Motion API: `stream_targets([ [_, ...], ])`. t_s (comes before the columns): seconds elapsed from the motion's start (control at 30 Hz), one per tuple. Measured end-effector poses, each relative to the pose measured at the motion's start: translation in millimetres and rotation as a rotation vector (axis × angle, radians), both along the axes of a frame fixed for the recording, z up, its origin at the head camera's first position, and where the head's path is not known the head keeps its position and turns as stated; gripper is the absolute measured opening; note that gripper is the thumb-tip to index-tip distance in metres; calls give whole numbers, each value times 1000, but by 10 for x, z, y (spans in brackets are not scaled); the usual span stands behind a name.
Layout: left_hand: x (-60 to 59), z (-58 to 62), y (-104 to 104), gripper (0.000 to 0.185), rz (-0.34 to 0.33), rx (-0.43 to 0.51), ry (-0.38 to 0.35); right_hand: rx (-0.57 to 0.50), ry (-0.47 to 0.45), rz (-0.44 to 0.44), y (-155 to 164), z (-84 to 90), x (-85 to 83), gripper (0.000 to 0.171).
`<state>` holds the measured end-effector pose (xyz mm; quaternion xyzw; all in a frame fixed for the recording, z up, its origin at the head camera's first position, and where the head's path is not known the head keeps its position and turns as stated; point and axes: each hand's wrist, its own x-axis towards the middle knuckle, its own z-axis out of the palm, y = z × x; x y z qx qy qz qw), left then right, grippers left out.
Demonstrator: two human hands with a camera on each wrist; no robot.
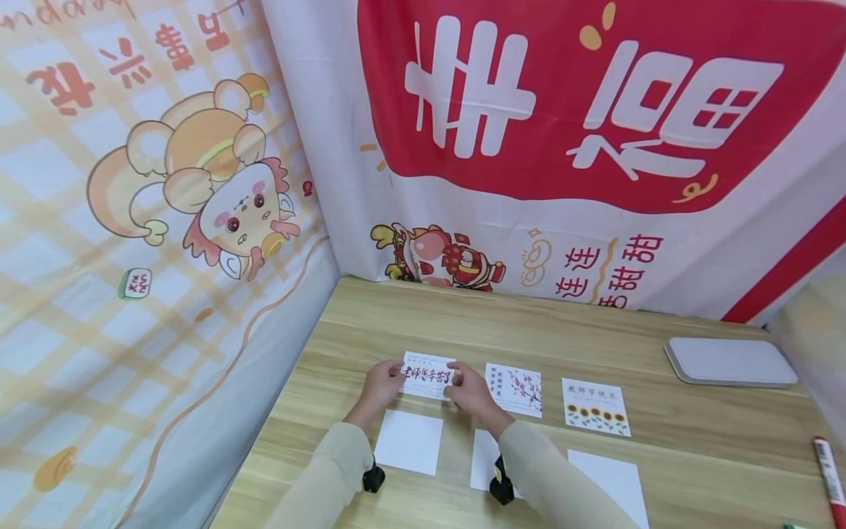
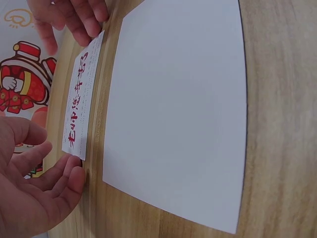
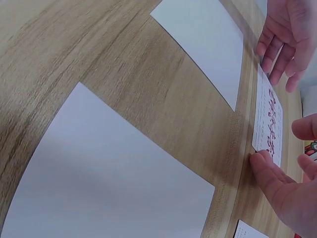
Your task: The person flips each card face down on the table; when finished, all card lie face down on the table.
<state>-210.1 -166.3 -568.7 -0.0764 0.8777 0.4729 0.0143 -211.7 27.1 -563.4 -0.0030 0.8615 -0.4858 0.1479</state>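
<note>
**Both hands at the ends of a greeting card**

The left hand (image 1: 382, 383) and the right hand (image 1: 471, 389) flank a white card with red brush lettering (image 1: 428, 375), which lies on the wooden table (image 1: 410, 308) between them. Each hand touches one short end with its fingertips; the fingers look relaxed rather than curled round the card, so both hands read as open. The step in hand seems to be setting or squaring this card in its row. Any lifting from here would call for a pinch at the edges, since the card lies flat against the wood.

Just right of the right hand lie a blossom card (image 1: 514, 389) and, further out, a sunflower card (image 1: 595, 406). Nearer the person than the hands sit blank white sheets (image 1: 409, 441). Far right of the hands rests a flat white case (image 1: 730, 361), with a red marker (image 1: 830, 470) near the table's edge. Printed cartoon banners (image 1: 562, 147) hang behind the table.
</note>
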Motion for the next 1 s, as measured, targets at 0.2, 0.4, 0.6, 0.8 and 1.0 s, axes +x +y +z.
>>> stream_targets([
  [0.2,-4,-11,15,34,12,2,16,-12,-22,-14,-11,18,-5,58],
  [0.4,-15,-28,14,33,26,6,8,-17,-11,-17,-12,14,11,58],
  [0.6,8,32,8,32,65,60,-13,-25,-12,-24,-3,10,20,58],
  [0.8,-3,130,12,31,88,142,39,-35,-23,-43,-16,4,25,58],
  [1.0,-26,267,96,33,113,261,71,-89,-16,-56,-8,2,35,61],
])
